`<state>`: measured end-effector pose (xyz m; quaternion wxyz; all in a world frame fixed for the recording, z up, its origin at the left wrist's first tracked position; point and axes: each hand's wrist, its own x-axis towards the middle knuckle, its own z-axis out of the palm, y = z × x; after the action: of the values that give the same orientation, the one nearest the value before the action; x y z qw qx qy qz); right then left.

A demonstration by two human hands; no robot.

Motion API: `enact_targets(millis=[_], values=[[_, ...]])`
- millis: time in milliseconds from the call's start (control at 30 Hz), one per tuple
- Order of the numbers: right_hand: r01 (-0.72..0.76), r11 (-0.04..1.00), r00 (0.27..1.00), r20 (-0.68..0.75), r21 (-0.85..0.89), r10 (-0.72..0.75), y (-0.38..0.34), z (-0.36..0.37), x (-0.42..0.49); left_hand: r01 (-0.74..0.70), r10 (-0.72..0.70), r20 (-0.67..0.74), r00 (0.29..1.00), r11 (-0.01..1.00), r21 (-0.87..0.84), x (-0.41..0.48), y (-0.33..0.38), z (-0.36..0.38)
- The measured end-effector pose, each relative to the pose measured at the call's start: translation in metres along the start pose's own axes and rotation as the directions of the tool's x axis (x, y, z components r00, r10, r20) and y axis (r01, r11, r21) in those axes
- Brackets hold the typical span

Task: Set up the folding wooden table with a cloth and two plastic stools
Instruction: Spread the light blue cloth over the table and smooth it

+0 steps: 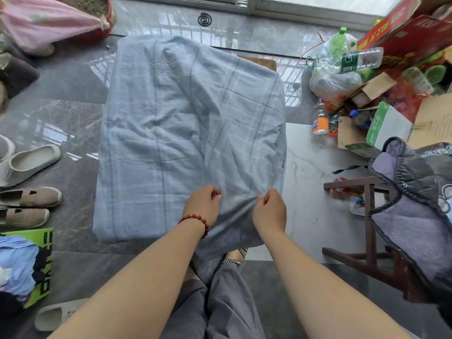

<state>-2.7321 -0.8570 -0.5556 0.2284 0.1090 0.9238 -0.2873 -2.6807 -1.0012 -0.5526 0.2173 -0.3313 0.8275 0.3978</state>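
The cloth (190, 133) lay spread over the folding table, covering nearly all of the surface; only one wooden corner (263, 62) showed bare at the far right. It was a pale blue fabric with faint darker stripes, creased and rumpled, with long folds running from the far edge toward me and its near edge hanging down over my legs. My left hand (204, 206) and my right hand (269, 211) were close together at the near edge, each grip pinched shut on a bunch of the cloth, with a puckered ridge between them.

I judged this to be the cloth step, about midway through the task: the table stood open, the covering was on but not smooth. The next move called for drawing the fabric taut and shifting it so the bare corner got covered. I saw no plastic stools; a dark wooden frame (369, 216) draped with a grey blanket (413, 216) stood to my right.
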Motion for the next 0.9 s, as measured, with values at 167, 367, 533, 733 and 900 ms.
enact_targets(millis=[167,367,533,733,900], values=[[0.035,0.997,0.999,0.028,0.069,-0.037,-0.002,-0.001,0.013,-0.031,0.031,0.001,1.000,0.998,-0.057,0.005,0.000,0.002],[0.065,0.992,0.995,0.066,0.109,-0.072,-0.022,-0.002,0.029,-0.030,0.027,-0.040,0.999,0.996,-0.080,0.020,0.025,-0.006],[0.111,0.986,0.988,0.094,0.126,-0.123,-0.046,-0.002,0.049,-0.035,0.028,-0.084,0.996,0.996,-0.082,0.039,0.043,-0.022],[0.185,0.978,0.972,0.128,0.096,-0.197,-0.081,0.002,0.076,0.004,-0.017,-0.123,0.992,0.994,-0.105,0.065,0.050,-0.050],[0.188,0.981,0.969,0.153,0.051,-0.194,-0.117,0.014,0.105,0.035,-0.045,-0.129,0.991,0.996,-0.082,0.100,0.047,-0.079]])
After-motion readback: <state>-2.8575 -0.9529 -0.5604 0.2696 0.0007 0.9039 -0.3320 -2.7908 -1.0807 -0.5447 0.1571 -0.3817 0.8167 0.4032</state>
